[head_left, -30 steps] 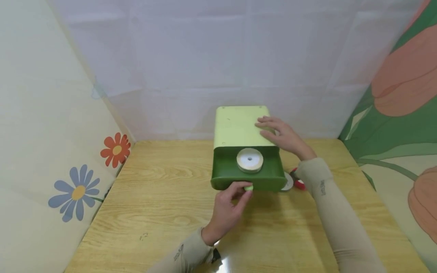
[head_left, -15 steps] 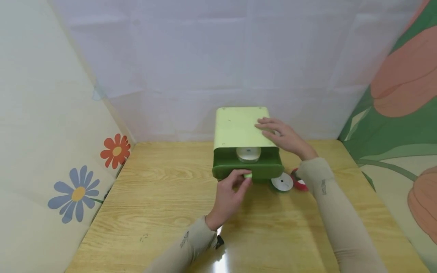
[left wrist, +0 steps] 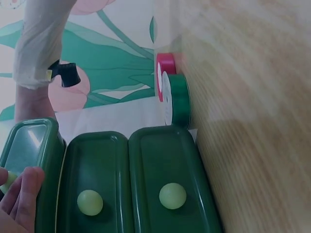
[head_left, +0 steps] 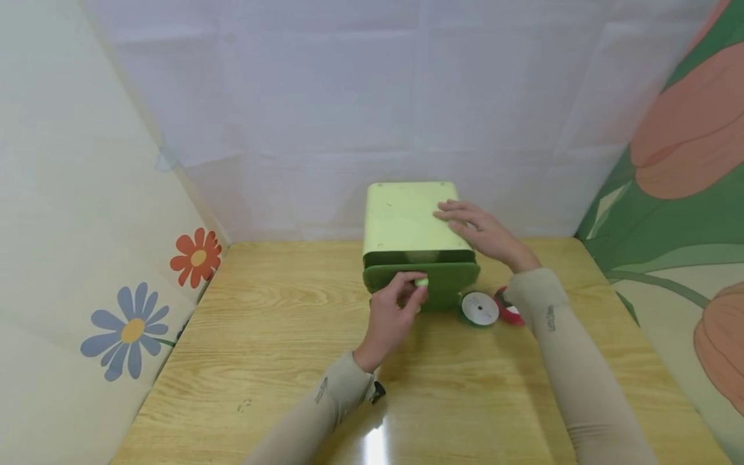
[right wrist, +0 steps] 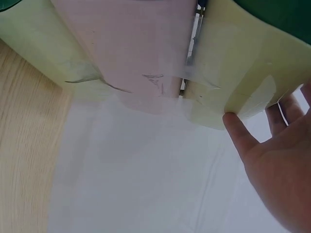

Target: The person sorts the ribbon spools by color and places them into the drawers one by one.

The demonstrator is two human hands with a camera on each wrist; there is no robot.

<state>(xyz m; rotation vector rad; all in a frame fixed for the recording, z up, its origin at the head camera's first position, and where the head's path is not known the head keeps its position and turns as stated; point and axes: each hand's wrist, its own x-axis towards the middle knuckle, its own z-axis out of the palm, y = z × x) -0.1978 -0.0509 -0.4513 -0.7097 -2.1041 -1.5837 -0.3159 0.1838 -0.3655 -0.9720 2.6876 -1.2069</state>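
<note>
A small cabinet with a light green top stands towards the back of the table. Its top drawer is dark green and juts out slightly. My left hand pinches that drawer's pale round knob; the left wrist view shows the fingers at it. Two lower drawers, the middle one and the bottom one, are closed. My right hand rests, fingers extended, on the cabinet's right upper edge, its thumb touching the side. The drawer's contents are almost wholly hidden.
Right of the cabinet, a green ribbon spool and a red ribbon spool are on the wooden table. A white sheet hangs behind; printed panels flank the table.
My left hand has pushed the top drawer most of the way in, and the white spool inside has slid out of sight beneath the top. The right hand has stayed on the cabinet.
</note>
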